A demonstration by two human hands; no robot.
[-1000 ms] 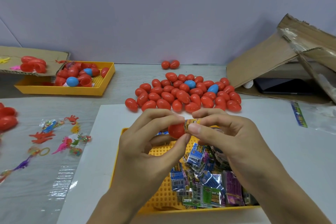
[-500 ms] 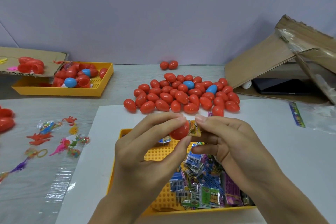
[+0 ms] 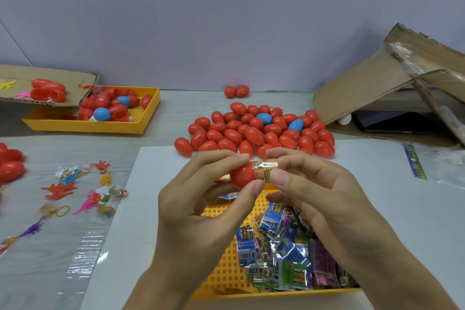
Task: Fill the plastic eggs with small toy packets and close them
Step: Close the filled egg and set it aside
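My left hand (image 3: 201,204) pinches a red plastic egg half (image 3: 242,175) between thumb and fingers. My right hand (image 3: 319,194) holds a small orange toy packet (image 3: 264,171) whose end sits in the egg half's open mouth. Both hands hover above a yellow tray (image 3: 226,269) that holds several blue, purple and green toy packets (image 3: 281,251). A pile of closed red eggs with two blue ones (image 3: 254,133) lies just beyond my hands.
A second yellow tray (image 3: 88,126) with egg halves stands at back left under a cardboard sheet (image 3: 50,83). Loose toy dinosaurs in plastic (image 3: 83,191) lie at left. A torn cardboard box (image 3: 392,88) and a dark phone (image 3: 392,122) are at right.
The packet has been turned and pushed further against the egg half's opening; both hands stay close together over the tray.
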